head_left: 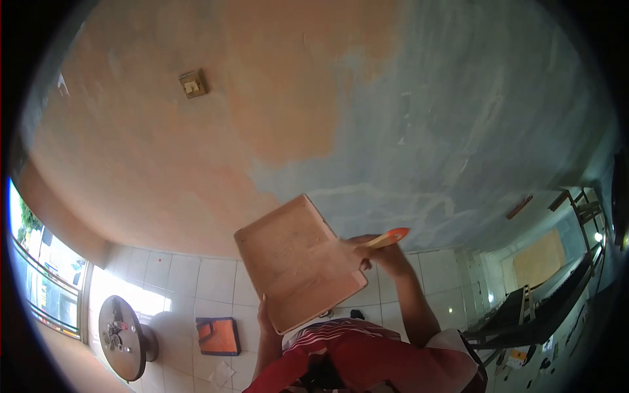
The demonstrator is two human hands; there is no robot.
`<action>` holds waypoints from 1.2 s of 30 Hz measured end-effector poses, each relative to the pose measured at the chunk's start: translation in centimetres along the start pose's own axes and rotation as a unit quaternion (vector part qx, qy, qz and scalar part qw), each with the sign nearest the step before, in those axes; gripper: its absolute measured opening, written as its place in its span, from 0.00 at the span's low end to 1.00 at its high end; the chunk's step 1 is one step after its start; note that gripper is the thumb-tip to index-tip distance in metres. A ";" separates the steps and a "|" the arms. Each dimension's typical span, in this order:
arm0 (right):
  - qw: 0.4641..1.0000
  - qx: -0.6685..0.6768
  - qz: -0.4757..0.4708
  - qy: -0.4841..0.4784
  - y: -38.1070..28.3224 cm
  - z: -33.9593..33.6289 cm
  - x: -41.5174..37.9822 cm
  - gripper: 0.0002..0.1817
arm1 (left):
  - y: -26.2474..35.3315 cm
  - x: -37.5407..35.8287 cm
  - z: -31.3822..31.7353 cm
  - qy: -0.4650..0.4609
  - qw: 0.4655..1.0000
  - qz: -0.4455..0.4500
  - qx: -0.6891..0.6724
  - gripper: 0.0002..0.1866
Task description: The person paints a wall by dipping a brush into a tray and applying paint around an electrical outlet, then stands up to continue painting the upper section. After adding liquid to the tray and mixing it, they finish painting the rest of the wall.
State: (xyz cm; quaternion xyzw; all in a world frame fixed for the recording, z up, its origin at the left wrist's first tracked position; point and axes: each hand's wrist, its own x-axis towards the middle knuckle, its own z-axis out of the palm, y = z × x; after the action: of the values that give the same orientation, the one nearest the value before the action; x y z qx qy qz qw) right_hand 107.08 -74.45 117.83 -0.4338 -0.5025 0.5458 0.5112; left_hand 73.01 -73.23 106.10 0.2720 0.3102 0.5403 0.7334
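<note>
My left hand (265, 319) grips the near left edge of a paint tray (288, 242), holding it tilted in front of my body. Peach-coloured paint coats the inside of the tray. My right hand (377, 254) is closed around a paintbrush (391, 238) with a wooden handle and an orange end. The brush's head lies over the tray's right side and blends with the paint there, so its bristles are hard to make out. Beyond the tray stands a wall (432, 150), peach on the left and blue-grey on the right, with an uneven border between the colours.
A light switch (193, 84) sits on the peach part of the wall. On the tiled floor (213, 278) lie an orange and dark flat item (218, 336) and a round table (124, 350) bearing small things. Dark furniture (524, 327) stands at right, a barred window (49, 275) at left.
</note>
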 end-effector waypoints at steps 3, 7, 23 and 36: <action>0.983 -0.051 -0.129 0.121 -4.8 -6.0 0.6 0.17 | -3.3 1.6 1.8 0.008 0.999 0.007 -0.032 0.33; 0.797 -0.379 -0.431 0.188 -15.2 -10.4 3.4 0.18 | -6.7 1.7 4.0 0.030 0.997 0.032 -0.061 0.33; 0.601 -0.684 -0.413 -0.003 -12.8 -13.6 19.2 0.19 | -9.4 -1.1 5.8 0.050 0.980 0.128 -0.145 0.33; 0.248 -0.696 -0.617 0.272 -36.7 -11.9 16.3 0.24 | -5.2 -0.2 -2.5 0.079 0.987 0.119 -0.068 0.34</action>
State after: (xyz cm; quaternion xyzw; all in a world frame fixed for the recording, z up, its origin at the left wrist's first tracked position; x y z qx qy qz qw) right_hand 121.69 -58.03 153.44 -0.3020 -0.6329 -0.6474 0.2986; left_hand 74.36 -74.68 100.64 0.2129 0.2949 0.6634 0.6539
